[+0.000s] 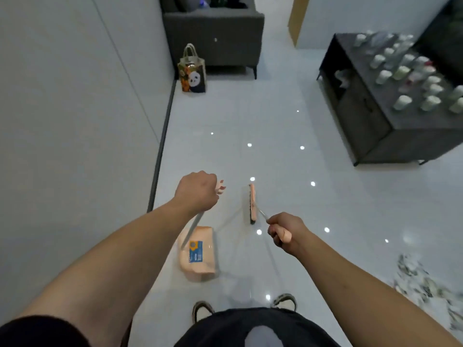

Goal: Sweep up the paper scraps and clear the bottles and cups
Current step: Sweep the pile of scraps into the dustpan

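Observation:
My left hand (198, 191) is shut on the peach grip of the dustpan's metal handle. The peach dustpan (199, 254), with a blue label, hangs or rests low over the white tiles below that hand. My right hand (284, 232) is shut on the peach end of the broom handle. The broom's head (252, 204), peach with dark bristles, lies just left of and beyond that hand on the floor. A pile of paper scraps (423, 279) is spread on the floor at the lower right. Many cups and bottles (411, 71) stand blurred on the dark table at the right.
A dark low table (370, 116) stands at the right. A grey sofa (213, 36) sits at the far end, with a panda tote bag (193, 71) on the floor beside it. A white wall (75, 121) runs along the left. My shoes (203, 310) show below.

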`<state>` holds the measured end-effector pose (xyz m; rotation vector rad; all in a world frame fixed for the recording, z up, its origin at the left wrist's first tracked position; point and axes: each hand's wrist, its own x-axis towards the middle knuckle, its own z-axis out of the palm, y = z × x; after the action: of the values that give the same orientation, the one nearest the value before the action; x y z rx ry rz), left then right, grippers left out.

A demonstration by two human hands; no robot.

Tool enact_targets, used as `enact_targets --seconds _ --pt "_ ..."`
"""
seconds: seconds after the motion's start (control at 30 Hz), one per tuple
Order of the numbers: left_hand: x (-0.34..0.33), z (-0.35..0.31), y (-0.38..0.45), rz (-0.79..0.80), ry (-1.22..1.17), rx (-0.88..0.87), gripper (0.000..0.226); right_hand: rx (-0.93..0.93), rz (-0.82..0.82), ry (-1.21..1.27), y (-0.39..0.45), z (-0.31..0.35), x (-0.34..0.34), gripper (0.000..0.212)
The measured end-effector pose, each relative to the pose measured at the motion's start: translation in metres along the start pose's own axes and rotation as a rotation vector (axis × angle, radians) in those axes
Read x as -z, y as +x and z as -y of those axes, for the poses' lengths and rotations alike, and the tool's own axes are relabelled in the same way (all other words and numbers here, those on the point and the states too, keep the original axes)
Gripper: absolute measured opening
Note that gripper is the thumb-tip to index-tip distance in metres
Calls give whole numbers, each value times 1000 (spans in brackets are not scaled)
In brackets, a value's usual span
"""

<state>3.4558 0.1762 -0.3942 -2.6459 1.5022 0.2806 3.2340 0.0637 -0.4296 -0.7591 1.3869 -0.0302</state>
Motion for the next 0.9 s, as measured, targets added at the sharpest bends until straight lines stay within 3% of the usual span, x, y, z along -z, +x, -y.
enact_targets --seconds 0.2,0.4,0.53,0.9 --pt "9 -194 78 25 -24 -211 18 58 -102 295 11 24 184 13" --pt "14 -384 112 -9 -7 -456 10 96 -284 493 5 -1 331 16" --pt "13 -476 132 -58 83 -617 4 85 -401 631 3 -19 396 3" --pt "-26 -674 216 5 76 -998 8 37 -639 946 40 -2 520 13"
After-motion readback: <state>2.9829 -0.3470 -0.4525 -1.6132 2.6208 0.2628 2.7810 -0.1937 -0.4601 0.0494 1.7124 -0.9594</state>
